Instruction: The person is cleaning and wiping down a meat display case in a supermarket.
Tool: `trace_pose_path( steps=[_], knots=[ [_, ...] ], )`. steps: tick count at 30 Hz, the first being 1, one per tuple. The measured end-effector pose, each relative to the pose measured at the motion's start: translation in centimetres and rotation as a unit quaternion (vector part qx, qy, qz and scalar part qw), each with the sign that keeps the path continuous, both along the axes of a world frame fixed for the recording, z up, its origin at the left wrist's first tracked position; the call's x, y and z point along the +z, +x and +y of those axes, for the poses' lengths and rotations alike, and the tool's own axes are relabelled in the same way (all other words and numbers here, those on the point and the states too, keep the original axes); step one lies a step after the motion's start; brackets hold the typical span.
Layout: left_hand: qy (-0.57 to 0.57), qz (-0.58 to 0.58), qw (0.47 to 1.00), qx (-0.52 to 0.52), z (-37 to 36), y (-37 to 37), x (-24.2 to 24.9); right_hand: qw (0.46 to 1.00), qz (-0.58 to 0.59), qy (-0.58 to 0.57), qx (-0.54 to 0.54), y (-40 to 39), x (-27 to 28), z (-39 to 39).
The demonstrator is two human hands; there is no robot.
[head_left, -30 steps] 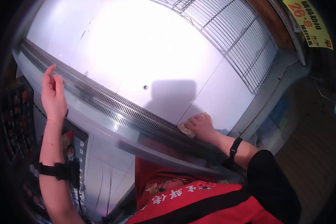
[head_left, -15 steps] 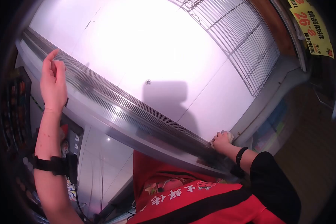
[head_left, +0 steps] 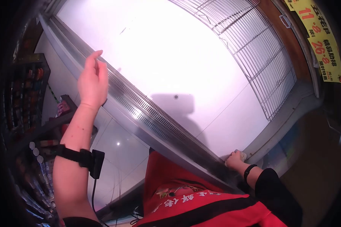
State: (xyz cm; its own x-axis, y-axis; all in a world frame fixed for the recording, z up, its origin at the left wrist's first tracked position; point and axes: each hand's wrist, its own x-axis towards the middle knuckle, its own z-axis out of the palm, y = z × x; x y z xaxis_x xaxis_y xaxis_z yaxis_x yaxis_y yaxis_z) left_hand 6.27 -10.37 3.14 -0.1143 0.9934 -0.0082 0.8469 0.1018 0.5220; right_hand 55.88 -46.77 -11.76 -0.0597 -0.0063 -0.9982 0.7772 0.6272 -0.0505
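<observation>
My right hand (head_left: 235, 162) grips a pale, crumpled cloth (head_left: 243, 155) at the near right corner of a white-floored display case (head_left: 219, 125). Its fingers press the cloth down beside the end of the slotted metal grille (head_left: 155, 108). Most of the cloth is hidden under the hand. My left hand (head_left: 93, 84) hovers over the case's front rim, farther along to the left. It is empty, with the index finger reaching out and the others loosely bent. A black strap holds a small device (head_left: 96, 164) on my left forearm.
A wire rack (head_left: 254, 49) lines the far right side of the case. Yellow price signs (head_left: 319, 41) hang beyond it. A small drain hole (head_left: 176, 97) sits in the case floor. Shelves of packaged goods (head_left: 24, 98) stand at the left.
The view has swung, so the case and both hands appear farther right. My right hand stays on the cloth near the corner. My left hand remains raised over the front rim.
</observation>
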Motion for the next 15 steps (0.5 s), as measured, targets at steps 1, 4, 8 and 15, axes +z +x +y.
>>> trace_pose_path(
  steps=[1, 4, 8, 15],
  knots=[
    [-0.015, 0.016, 1.0, 0.013, 0.1, 0.2, 0.4, 1.0, -0.005, -0.028, 0.007, -0.9, 1.8, 1.9],
    [-0.051, 0.029, 0.998, 0.029, -0.1, 1.1, 1.9, 0.993, 0.03, -0.081, -0.074, 1.1, 1.8, 3.2],
    [-0.029, 0.053, 0.998, 0.005, -0.1, 1.3, 1.8, 0.849, 0.017, -0.226, -0.477, 8.0, -0.2, 4.9],
    [-0.006, 0.066, 0.998, -0.013, 0.1, 0.7, 1.2, 0.295, 0.42, -0.163, -0.843, 5.6, 12.8, 9.3]
  ],
)
